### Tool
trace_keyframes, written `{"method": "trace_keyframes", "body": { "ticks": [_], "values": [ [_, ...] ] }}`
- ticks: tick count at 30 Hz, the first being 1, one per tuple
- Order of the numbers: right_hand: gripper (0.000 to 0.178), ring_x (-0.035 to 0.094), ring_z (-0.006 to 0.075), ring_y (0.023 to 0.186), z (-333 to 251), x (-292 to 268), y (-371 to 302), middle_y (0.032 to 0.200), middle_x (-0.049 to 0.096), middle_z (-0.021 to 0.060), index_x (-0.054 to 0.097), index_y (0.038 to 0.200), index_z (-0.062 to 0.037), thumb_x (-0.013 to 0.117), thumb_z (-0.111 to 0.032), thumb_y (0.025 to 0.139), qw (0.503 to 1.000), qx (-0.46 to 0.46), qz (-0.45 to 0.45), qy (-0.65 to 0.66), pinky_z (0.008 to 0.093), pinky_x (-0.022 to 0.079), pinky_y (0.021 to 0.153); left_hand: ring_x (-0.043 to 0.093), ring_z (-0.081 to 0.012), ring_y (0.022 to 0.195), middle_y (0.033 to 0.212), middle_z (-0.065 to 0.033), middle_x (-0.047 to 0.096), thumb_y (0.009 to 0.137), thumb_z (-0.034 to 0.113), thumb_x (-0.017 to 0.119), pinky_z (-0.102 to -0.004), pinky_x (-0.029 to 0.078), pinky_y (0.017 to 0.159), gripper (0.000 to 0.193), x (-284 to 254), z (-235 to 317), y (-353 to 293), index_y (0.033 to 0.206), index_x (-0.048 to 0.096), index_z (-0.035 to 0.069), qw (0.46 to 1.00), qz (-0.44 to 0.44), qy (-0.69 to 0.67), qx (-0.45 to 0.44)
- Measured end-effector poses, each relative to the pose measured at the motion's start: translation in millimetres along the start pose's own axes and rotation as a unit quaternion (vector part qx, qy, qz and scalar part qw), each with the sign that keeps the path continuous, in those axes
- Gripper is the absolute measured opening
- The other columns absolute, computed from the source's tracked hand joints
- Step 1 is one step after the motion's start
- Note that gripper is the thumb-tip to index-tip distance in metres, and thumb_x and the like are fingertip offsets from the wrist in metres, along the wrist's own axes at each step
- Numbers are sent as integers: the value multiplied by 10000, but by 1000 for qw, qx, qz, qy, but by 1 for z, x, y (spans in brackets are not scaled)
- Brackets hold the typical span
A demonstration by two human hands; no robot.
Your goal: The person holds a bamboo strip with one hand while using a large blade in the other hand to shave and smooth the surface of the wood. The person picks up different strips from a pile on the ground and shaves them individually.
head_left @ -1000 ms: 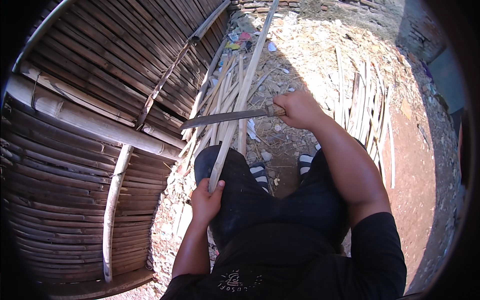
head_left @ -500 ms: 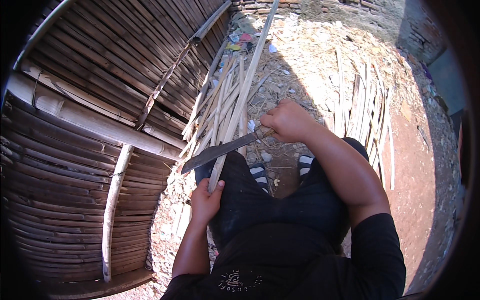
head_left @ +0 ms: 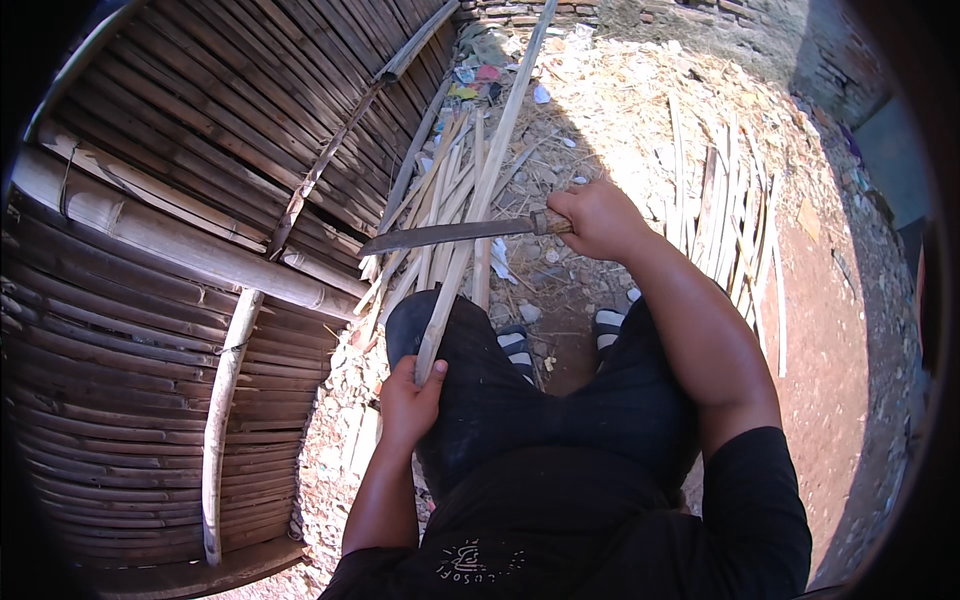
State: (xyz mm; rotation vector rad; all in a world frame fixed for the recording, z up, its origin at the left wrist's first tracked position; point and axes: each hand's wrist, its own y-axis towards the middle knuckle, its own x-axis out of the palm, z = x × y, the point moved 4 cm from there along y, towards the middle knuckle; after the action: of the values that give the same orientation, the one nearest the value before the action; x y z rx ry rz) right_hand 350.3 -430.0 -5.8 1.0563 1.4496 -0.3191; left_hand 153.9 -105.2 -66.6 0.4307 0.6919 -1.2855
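Observation:
My left hand is closed round the near end of a long pale bamboo strip, its thumb along the top. From my left thigh the strip slants away toward the far wall. My right hand grips the wooden handle of a machete, out in front of my knees. The dark blade points left and crosses over the strip, some way beyond my left hand. Whether its edge touches the strip I cannot tell.
Several loose bamboo strips lie at the left beside a slatted bamboo wall. Another pile of strips lies at the right. Straw, stones and scraps cover the ground toward a brick wall. My sandalled feet are below.
The machete has moved away from me along the bamboo strip, its blade turning more level. My right hand has shifted forward and right. The left hand has stayed nearly still.

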Motion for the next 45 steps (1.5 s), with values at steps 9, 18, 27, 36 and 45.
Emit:
{"method": "trace_keyframes", "body": {
  "ticks": [9,18,27,36,45],
  "values": [
    [252,677,386,812,-3,-2,4,800,665,127,624,950,-107,761,-161,746,1000,-11,16,-6,519,518,766,713,-262,693,756,-154,717,971,414,750,-396,535,670,420,0,1,-3,1041,695,4,999,28,36,25],
    [278,669,403,793,6,-5,-2,781,652,138,619,939,-95,780,-158,721,999,-15,37,-8,516,520,741,717,-275,690,741,-173,710,972,396,751,-392,538,660,429,-1,15,-6,1052,694,-22,999,21,32,17],
    [238,678,384,796,-18,-2,5,780,664,121,625,914,-104,757,-168,728,997,-74,-5,-17,511,520,756,719,-428,749,777,-233,712,956,408,747,-477,551,690,449,5,14,-12,1060,698,-25,987,109,90,76],
    [251,683,372,813,-5,1,-2,782,670,117,640,946,-117,765,-175,735,999,-19,-19,-24,499,524,763,730,-366,737,770,-194,717,969,410,738,-447,547,691,432,5,17,-11,1064,697,-9,989,69,125,40],
    [284,687,370,806,-22,4,5,781,670,119,632,951,-110,790,-181,725,996,-78,-38,-17,494,514,787,726,-362,720,766,-195,715,972,398,736,-439,547,684,418,5,14,-11,1066,697,-7,987,82,121,66]
  ]
}}
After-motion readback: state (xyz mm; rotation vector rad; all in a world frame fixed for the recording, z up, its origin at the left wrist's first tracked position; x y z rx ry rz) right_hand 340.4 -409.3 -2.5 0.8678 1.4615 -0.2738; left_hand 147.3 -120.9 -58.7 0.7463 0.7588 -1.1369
